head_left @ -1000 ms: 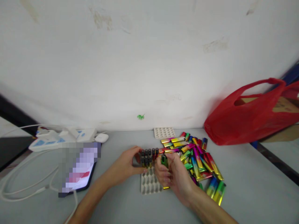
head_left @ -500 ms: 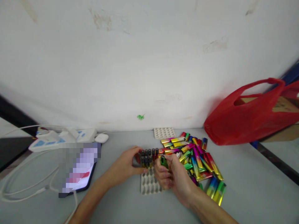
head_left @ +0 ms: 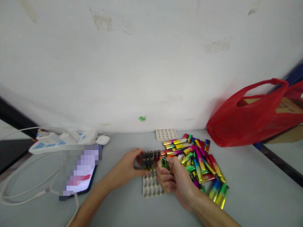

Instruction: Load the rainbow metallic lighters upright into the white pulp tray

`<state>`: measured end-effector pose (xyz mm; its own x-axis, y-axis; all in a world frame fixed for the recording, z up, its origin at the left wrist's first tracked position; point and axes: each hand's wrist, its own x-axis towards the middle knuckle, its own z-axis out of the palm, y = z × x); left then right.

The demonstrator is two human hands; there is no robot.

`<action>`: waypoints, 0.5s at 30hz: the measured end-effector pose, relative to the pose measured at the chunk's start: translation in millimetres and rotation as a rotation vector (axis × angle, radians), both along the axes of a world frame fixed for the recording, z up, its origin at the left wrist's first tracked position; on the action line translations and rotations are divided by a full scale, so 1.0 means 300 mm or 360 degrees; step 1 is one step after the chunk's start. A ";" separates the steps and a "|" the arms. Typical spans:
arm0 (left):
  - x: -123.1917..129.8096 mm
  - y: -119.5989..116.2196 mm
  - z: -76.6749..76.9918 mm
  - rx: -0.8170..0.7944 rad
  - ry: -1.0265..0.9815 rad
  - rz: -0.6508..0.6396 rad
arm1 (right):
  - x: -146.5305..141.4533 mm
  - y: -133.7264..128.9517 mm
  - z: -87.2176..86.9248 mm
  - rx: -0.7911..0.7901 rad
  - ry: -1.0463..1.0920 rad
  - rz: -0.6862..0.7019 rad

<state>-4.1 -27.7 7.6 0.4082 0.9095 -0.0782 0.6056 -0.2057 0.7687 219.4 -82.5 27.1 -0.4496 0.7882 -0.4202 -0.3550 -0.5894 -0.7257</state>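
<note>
Clear tabletop (head_left: pixel 132 212) in front of the near tray (head_left: pixel 151 189); lighter heap (head_left: pixel 200 162) in the way rightward

A single head-worn camera looks forward and down across the tabletop (head_left: pixel 120 205) from the person's side. It faces the wall (head_left: pixel 151 63), which fills over half the view; the left hand (head_left: pixel 131 164) and right hand (head_left: pixel 174 178) appear near, below centre.

We can read no words, brands or numbers: any print on the lighters (head_left: pixel 200 160) is too small for us, and the phone screen (head_left: pixel 81 184) is partly pixelated.
</note>
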 end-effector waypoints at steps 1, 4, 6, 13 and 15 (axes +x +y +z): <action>0.000 0.000 0.000 -0.0006 -0.0002 0.0002 | 0.000 0.000 -0.001 -0.0001 -0.0005 -0.0004; -0.002 0.000 -0.004 -0.0010 -0.0012 -0.0001 | 0.002 -0.001 -0.007 0.0005 0.0008 0.0005; -0.003 0.000 -0.007 0.0017 -0.0006 -0.0009 | 0.003 -0.001 -0.013 0.0027 0.0037 0.0012; 0.000 0.001 -0.001 0.0008 0.0010 -0.0004 | 0.000 0.015 -0.028 0.0234 0.0030 -0.0032; 0.001 -0.001 0.001 -0.0002 0.0017 -0.0006 | 0.003 0.023 -0.034 0.0402 -0.0094 -0.0102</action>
<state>-3.9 -27.9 7.9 0.4106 0.9079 -0.0840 0.6130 -0.2067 0.7625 220.3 -75.7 16.9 -0.3759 0.8975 -0.2308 -0.3384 -0.3648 -0.8674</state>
